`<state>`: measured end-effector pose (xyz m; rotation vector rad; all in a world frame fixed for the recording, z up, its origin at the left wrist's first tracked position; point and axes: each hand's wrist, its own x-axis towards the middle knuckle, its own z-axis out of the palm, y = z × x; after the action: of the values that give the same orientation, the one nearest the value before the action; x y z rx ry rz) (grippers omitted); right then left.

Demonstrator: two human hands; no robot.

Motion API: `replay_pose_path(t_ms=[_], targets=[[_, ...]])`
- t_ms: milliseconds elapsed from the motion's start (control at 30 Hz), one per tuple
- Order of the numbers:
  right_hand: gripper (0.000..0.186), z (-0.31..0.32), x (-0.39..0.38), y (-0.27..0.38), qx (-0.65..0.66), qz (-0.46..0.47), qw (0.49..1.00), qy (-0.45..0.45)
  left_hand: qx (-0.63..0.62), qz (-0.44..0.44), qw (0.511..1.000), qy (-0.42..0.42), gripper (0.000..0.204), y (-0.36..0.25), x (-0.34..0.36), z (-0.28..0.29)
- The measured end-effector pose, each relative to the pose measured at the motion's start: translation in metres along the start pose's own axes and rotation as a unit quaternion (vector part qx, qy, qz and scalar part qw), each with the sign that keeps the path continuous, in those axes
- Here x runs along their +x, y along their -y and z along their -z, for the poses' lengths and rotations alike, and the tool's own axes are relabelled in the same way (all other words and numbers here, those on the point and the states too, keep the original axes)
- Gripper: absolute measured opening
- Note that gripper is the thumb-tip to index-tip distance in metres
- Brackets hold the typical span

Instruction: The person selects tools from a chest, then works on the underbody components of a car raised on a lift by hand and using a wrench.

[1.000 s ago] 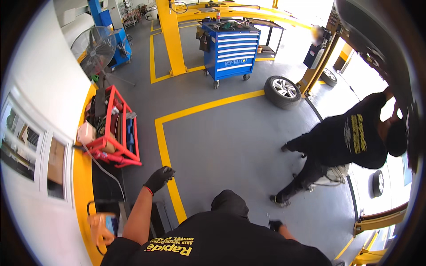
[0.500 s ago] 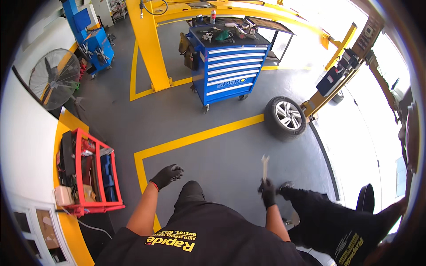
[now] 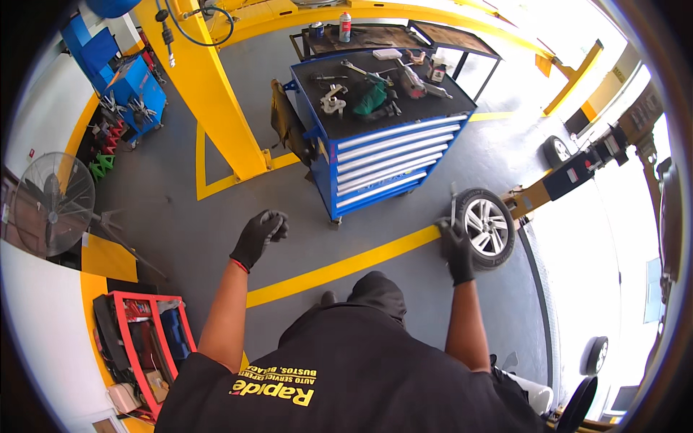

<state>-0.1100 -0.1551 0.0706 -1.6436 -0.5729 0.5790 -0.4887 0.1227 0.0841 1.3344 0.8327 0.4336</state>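
Observation:
My right hand (image 3: pixel 456 252), in a black glove, is closed around a wrench (image 3: pixel 453 206) that points upward, blurred by motion, in front of a wheel's edge. My left hand (image 3: pixel 261 237), also gloved in black, is raised on the left over the grey floor. Its fingers curl inward, and whatever lies in them, if anything, is hidden. Ahead stands a blue tool cabinet (image 3: pixel 386 173) with several silver-fronted drawers. On its black top lie a green cloth (image 3: pixel 370 99), a long wrench (image 3: pixel 361 70), a grey-and-red power tool (image 3: pixel 411 81) and a metal puller-like part (image 3: pixel 333 99).
A wheel with a tyre (image 3: pixel 486 228) stands right of the cabinet, by a lift post. A yellow lift column (image 3: pixel 206 94) rises behind left. At the left are a standing fan (image 3: pixel 52 204) and a red tool cart (image 3: pixel 153 339). Behind the cabinet is a dark metal table (image 3: pixel 368 40).
The tool cabinet and wheel appear nearer. Both my hands are higher in the view, the right one still gripping the wrench. The other person at the lower right has mostly left the view.

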Motion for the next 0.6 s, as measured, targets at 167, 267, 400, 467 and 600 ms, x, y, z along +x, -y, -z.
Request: replay_pose_path(t_ms=[167, 267, 400, 467, 600], targets=[[0.026, -0.02, 0.239, 0.051, -0.249, 0.269, 0.927, 0.087, 0.065, 0.038, 0.997, 0.005, 0.042, -0.09, 0.094, -0.01], [0.023, -0.067, 0.389, 0.083, -0.501, 0.542, 0.675, 0.022, 0.095, 0.033, 0.993, -0.063, 0.05, -0.105, 0.147, -0.025], [0.023, -0.16, 0.511, 0.118, -0.579, 0.439, 0.671, 0.146, 0.06, 0.005, 0.985, -0.162, 0.045, -0.101, 0.207, -0.037], [0.024, -0.197, 0.549, 0.116, -0.548, 0.372, 0.724, 0.193, 0.083, -0.02, 0.981, -0.173, 0.041, -0.108, 0.238, -0.039], [0.025, -0.256, 0.57, 0.121, -0.508, 0.24, 0.808, 0.175, 0.017, -0.052, 0.989, -0.14, 0.029, -0.133, 0.321, -0.036]])
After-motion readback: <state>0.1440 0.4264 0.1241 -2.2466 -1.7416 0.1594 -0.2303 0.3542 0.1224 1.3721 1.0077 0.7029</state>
